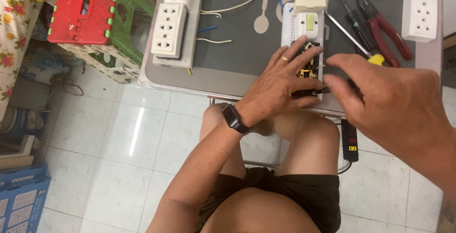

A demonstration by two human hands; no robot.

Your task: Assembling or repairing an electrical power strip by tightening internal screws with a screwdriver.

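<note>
Opened white socket board (304,38) lying near the front edge of the grey worktop (237,57), its cover removed at the near end so that yellow and black internal parts (306,70) show. The left hand (280,83) rests flat over this open section, ringed finger extended, thumb and fingers pressing a dark part (308,92) at the board's near end; the fingers are spread, not curled round anything. The right hand (394,104) comes in from the right, blurred, its fingers (339,78) drawn narrow towards that same dark part; whether they pinch something cannot be told. A yellow-handled screwdriver (354,38) lies just beside the board, partly under the right hand.

Judged from the pose, the work goes best if the left hand pins the board steady while the right works with small motions, keeping clear of the loose wires inside.

The board sits close to the worktop's front edge, directly above the person's knees, so a small part slipping forward could fall to the tiled floor (123,157). To the right lie red-handled pliers (387,31) and a separate white socket block (419,14), limiting sideways room. To the left, open worktop with stray wire offcuts (213,28) separates the board from a second assembled socket board (173,24). A black power strip (350,142) hangs below the edge
</note>
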